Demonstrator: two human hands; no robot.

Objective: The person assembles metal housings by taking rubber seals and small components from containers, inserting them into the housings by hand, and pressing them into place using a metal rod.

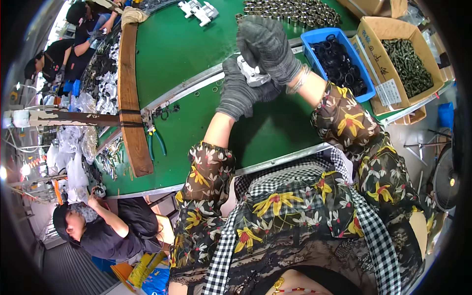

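Note:
Both my hands wear dark grey knit gloves and meet above the green work table (182, 128). My left hand (241, 93) is wrapped round a silver cast-metal part (251, 74), holding it up off the surface. Just above that part is my right hand (268, 46), its fingers curled closed; whatever they may pinch is hidden by the glove. Part of the casting's far side is covered by my fingers. A few small rings (215, 89) lie on the table left of my left hand.
Beyond a metal rail are silver castings (199, 11) and rows of metal rings (295, 12). At right stand a blue bin (366, 93) of black rings and a cardboard box (373, 69) of small dark green parts. Pliers (156, 137) lie beside a wooden beam (132, 98). Co-workers sit at left.

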